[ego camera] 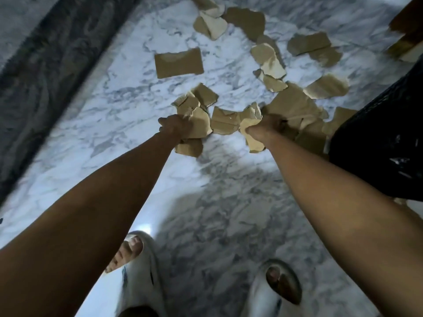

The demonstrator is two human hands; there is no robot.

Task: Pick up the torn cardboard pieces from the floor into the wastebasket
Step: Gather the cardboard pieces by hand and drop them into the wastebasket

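Torn brown cardboard pieces lie scattered over the white marble floor [114,115], among them a flat rectangular piece [179,62] and a loose cluster [270,58] farther back. My left hand [176,128] is shut on a bunch of cardboard pieces [196,121]. My right hand [266,126] is shut on another bunch of cardboard pieces [249,133], with more pieces lying under and behind it. A black mesh wastebasket [380,143] stands at the right edge, close beside my right forearm.
A dark grey patterned rug [45,65] runs along the left side. My two feet in white slippers [139,271] stand at the bottom. Brown wooden furniture [407,30] shows at the top right corner.
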